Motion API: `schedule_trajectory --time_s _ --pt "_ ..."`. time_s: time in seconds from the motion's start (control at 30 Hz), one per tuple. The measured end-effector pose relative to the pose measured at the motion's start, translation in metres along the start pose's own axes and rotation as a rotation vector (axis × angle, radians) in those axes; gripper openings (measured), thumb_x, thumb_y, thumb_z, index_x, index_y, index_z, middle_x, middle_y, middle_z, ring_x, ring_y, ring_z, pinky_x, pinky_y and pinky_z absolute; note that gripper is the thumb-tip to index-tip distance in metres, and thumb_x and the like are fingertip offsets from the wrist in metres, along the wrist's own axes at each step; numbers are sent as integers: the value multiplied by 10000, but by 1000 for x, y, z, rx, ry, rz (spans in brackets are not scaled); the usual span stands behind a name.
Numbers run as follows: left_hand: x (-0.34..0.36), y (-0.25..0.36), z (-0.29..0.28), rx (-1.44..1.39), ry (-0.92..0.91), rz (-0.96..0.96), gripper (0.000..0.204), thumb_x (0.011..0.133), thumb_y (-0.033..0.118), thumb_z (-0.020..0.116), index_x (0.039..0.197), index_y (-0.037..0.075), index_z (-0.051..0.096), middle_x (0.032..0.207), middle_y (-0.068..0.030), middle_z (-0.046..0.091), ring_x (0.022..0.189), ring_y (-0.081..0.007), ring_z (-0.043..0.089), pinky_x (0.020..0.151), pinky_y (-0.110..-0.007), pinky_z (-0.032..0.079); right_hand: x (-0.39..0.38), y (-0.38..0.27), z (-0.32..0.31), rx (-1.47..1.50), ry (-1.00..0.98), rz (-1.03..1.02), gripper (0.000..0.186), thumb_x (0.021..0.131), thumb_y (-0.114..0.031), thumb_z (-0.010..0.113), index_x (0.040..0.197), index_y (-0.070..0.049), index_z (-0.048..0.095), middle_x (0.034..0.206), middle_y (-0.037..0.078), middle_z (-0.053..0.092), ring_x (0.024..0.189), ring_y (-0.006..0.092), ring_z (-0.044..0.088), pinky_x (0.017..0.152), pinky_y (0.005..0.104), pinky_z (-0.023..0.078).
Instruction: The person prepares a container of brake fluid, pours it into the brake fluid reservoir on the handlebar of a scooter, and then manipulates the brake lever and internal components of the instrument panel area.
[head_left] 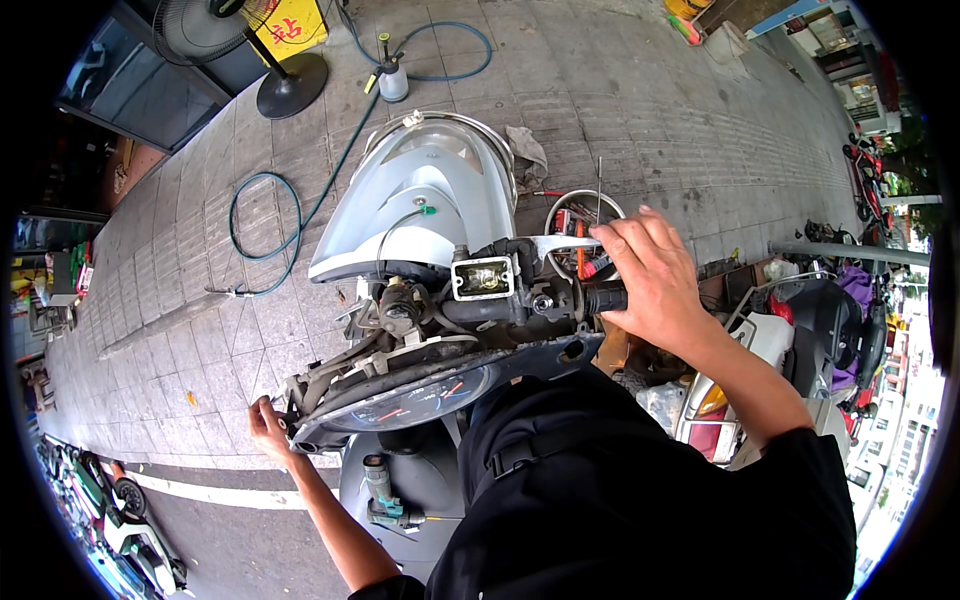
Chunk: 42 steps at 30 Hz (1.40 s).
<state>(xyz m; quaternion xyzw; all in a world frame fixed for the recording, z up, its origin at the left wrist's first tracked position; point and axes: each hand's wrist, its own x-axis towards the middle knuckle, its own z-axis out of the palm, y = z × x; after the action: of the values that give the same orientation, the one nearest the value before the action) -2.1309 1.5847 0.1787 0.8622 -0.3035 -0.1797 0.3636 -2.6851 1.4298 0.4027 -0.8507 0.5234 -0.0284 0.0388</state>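
A scooter's bared handlebar lies across the middle, its front cover off. My right hand (655, 275) is at the right grip (606, 298), fingers hooked over the silver brake lever (565, 242). Beside it sits an uncovered brake fluid reservoir (483, 279) with pale yellowish liquid inside. My left hand (270, 430) is closed at the handlebar's left end, its fingertips on a small part that I cannot make out. Nearer me is the instrument panel (420, 396). Ahead stands the pale blue-grey front body panel (425, 195), with a thin hose and green connector (428, 210) against it.
A teal power drill (385, 495) lies on the scooter's floorboard. A blue hose (298, 235) loops over the paving near a spray bottle (392, 75) and a standing fan (290, 85). Beyond the right grip is a round container of tools (550, 215). Another scooter (755, 350) stands at right.
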Motion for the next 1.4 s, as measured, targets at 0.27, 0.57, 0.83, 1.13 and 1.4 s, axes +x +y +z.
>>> schedule_trajectory --time_s 0.27,0.57,0.83,1.13,1.4 --pt "-4 10 1 11 11 2 400 976 431 619 979 42 711 577 -13 595 483 -74 419 450 -297 310 1 -1 -2 12 16 -24 998 477 -210 938 1371 -79 514 1315 114 528 1264 332 486 1137 488 383" --pt "-3 10 0 32 4 19 398 981 421 620 991 34 711 581 -20 603 488 -75 433 448 -296 307 0 -2 -3 -11 -30 -3 1070 514 -217 927 1456 -68 441 1454 149 478 1372 337 434 1170 497 337" --pt "0 1 2 -5 5 62 365 984 373 629 973 17 708 583 -29 600 486 -82 430 447 -301 305 1 -2 -1 -14 16 -26 995 488 -217 935 1366 -51 499 1277 120 539 1235 319 502 1129 495 380" --pt "-4 11 3 33 30 25 373 979 392 620 973 31 713 578 -27 593 486 -88 434 456 -312 313 -7 2 5 37 -75 38 928 472 -229 935 1306 -78 557 1172 104 539 1157 315 520 1045 482 430" --pt "-3 10 1 -2 21 39 368 979 388 616 975 32 710 587 -25 594 499 -87 440 465 -310 320 0 -5 -4 -21 18 -15 1069 497 -226 929 1446 -87 456 1404 130 492 1319 334 466 1155 496 352"
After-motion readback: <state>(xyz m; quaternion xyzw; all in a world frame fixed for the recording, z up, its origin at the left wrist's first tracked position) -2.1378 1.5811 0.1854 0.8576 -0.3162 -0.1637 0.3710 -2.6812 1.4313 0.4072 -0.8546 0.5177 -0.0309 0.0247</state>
